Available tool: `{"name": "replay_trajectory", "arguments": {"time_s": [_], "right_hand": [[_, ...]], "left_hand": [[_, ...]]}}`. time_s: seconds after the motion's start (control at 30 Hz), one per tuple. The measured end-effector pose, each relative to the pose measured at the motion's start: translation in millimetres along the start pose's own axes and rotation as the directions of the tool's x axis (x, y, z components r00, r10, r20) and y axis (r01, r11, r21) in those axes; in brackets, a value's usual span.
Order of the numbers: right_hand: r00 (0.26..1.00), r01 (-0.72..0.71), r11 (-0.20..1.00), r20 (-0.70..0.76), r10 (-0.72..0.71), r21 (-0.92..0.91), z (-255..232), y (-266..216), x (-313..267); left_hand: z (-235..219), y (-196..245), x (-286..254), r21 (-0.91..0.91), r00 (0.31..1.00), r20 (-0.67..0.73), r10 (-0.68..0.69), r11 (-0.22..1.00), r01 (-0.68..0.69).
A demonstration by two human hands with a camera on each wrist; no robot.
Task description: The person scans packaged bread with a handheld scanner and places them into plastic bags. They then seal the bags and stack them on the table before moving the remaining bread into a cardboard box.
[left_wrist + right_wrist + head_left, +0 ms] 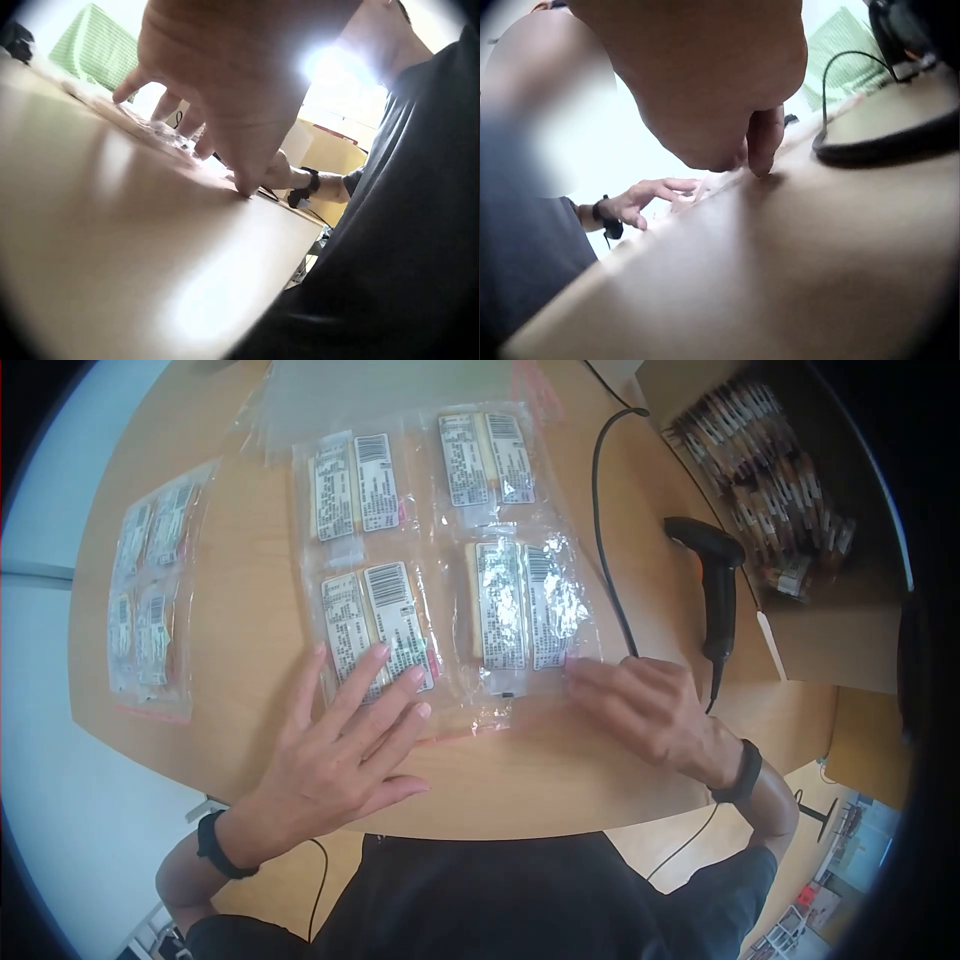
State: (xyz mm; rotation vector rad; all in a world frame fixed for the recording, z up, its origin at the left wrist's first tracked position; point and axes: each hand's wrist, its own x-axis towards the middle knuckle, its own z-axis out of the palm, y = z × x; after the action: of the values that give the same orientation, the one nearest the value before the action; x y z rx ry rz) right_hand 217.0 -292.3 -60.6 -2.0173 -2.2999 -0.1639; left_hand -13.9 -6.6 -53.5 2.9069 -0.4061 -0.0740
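A clear plastic bag (447, 550) with a pinkish lower edge lies flat on the table, holding several flat packets (497, 605) with white barcode labels. My left hand (335, 760) spreads its fingers over the bag's lower left part, fingertips on a labelled packet (370, 622). In the left wrist view, the left hand (225, 82) arches low above the tabletop. At the bag's lower right corner is my right hand (645, 710), fingers bunched and pointing down. The right wrist view shows the right hand's fingertips (763, 154) at table level; whether they pinch the film I cannot tell.
Another filled clear bag (150, 595) lies at the table's left. Flat clear bags (380, 390) are stacked at the back. On the right are a black barcode scanner (715, 585), its cable (600, 510), and a cardboard box (830, 635) full of similar packets (765, 470).
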Motion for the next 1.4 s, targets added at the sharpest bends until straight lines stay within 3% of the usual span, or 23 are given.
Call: {"name": "replay_trajectory", "arguments": {"time_s": [0.07, 0.1, 0.17, 0.2, 0.27, 0.3, 0.37, 0.4, 0.47, 0.5, 0.57, 0.6, 0.67, 0.7, 0.77, 0.9, 1.0, 1.07, 1.1, 1.17, 1.3, 1.37, 1.4], "right_hand": [[0.908, -0.264, 0.783, -0.129, 0.399, 0.563, 11.7, -3.5, 4.8], [0.911, -0.255, 0.783, -0.131, 0.391, 0.567, 9.8, -2.7, 6.2], [0.838, -0.368, 0.517, 0.035, 0.544, 0.773, 3.3, -1.2, 7.8], [0.841, -0.362, 0.518, 0.032, 0.54, 0.775, 3.9, -3.3, 7.6], [0.699, -0.343, 0.063, 0.209, 0.684, 0.937, 4.9, -9.6, 6.1], [0.702, -0.339, 0.062, 0.209, 0.681, 0.939, 7.3, -10.4, 4.4], [0.696, -0.301, 0.118, 0.134, 0.705, 0.946, 13.5, -11.9, 1.2], [0.698, -0.295, 0.119, 0.129, 0.704, 0.948, 14.4, -14.9, 3.2], [0.599, -0.281, 0.012, 0.165, 0.783, 0.96, 15.4, -23.4, 11.0], [0.603, -0.276, 0.011, 0.164, 0.781, 0.961, 13.6, -27.0, 16.9], [0.472, -0.191, -0.219, 0.285, 0.834, 0.957, 7.3, -30.8, 28.6], [0.476, -0.189, -0.221, 0.286, 0.832, 0.957, 6.5, -29.1, 27.7], [0.503, -0.224, -0.484, 0.525, 0.686, 0.846, 5.8, -24.9, 22.0], [0.505, -0.222, -0.484, 0.524, 0.685, 0.846, 8.0, -24.9, 23.0], [0.471, -0.281, -0.479, 0.555, 0.686, 0.831, 13.4, -25.4, 24.4], [0.489, -0.292, -0.452, 0.538, 0.686, 0.843, 4.2, -30.8, 40.1], [0.483, -0.259, -0.589, 0.631, 0.607, 0.765, -0.5, -40.4, 42.9], [0.497, -0.212, -0.624, 0.633, 0.594, 0.752, -9.9, -46.7, 47.7], [0.508, -0.173, -0.66, 0.64, 0.576, 0.731, -13.5, -50.3, 49.0], [0.542, -0.142, -0.66, 0.616, 0.572, 0.738, -14.8, -58.7, 47.3], [0.6, -0.265, -0.652, 0.651, 0.465, 0.71, -26.2, -61.5, 48.7], [0.79, -0.576, 0.053, 0.539, 0.292, 0.816, -34.9, -35.1, 47.9], [0.839, -0.544, 0.361, 0.479, 0.26, 0.757, -49.9, -19.1, 57.3]], "left_hand": [[3.4, 3.8, 1.4, 0.005, 0.998, -0.051, -0.037, 0.999, 0.037], [5.9, 3.6, 0.9, 0.007, 0.998, -0.049, -0.047, 0.999, 0.048], [12.9, 1.1, -0.4, -0.067, 0.987, -0.141, -0.081, 0.995, 0.072], [16.2, -2.3, -2.7, -0.063, 0.986, -0.14, -0.085, 0.995, 0.077], [23.4, -11.2, -9.5, -0.12, 0.943, -0.315, -0.105, 0.99, 0.071], [29.2, -12.6, -12.2, -0.117, 0.944, -0.313, -0.109, 0.99, 0.076], [36.8, -14.4, -17.8, -0.569, 0.809, -0.426, -0.406, 0.815, 0.109], [35.4, -13.7, -18.0, -0.564, 0.809, -0.427, -0.405, 0.818, 0.112], [31.6, -9.5, -16.2, -0.957, 0.638, -0.183, -0.748, 0.283, 0.057], [29.0, -9.2, -15.9, -0.956, 0.635, -0.184, -0.75, 0.286, 0.061], [22.6, -10.4, -14.4, -1.0, 0.554, 0.004, -0.832, 0.012, 0.026], [18.0, -10.9, -13.2, -0.999, 0.55, 0.004, -0.835, 0.014, 0.029], [10.1, -12.4, -10.9, -0.947, 0.564, 0.271, -0.78, -0.32, 0.013], [11.0, -15.6, -10.9, -0.948, 0.563, 0.271, -0.781, -0.319, 0.014], [17.9, -22.5, -13.0, -0.956, 0.572, 0.277, -0.772, -0.162, 0.244], [21.9, -27.0, -17.0, -0.962, 0.535, 0.271, -0.8, -0.213, 0.168], [10.2, -21.6, -14.1, -0.958, 0.439, 0.285, -0.852, -0.24, 0.158], [12.7, -13.3, -22.1, -0.885, 0.469, 0.281, -0.838, -0.415, -0.212], [21.9, -5.4, -28.7, -0.888, 0.477, 0.274, -0.835, -0.41, -0.208], [44.4, 8.2, -36.7, -0.712, 0.602, 0.291, -0.743, -0.589, -0.382], [27.0, 8.7, -14.5, -0.762, 0.632, 0.43, -0.644, -0.635, -0.128], [24.3, 6.3, -24.9, -0.794, 0.612, 0.466, -0.639, -0.607, -0.029], [21.1, 5.2, -27.9, -0.8, 0.612, 0.457, -0.645, -0.599, -0.033]]}}
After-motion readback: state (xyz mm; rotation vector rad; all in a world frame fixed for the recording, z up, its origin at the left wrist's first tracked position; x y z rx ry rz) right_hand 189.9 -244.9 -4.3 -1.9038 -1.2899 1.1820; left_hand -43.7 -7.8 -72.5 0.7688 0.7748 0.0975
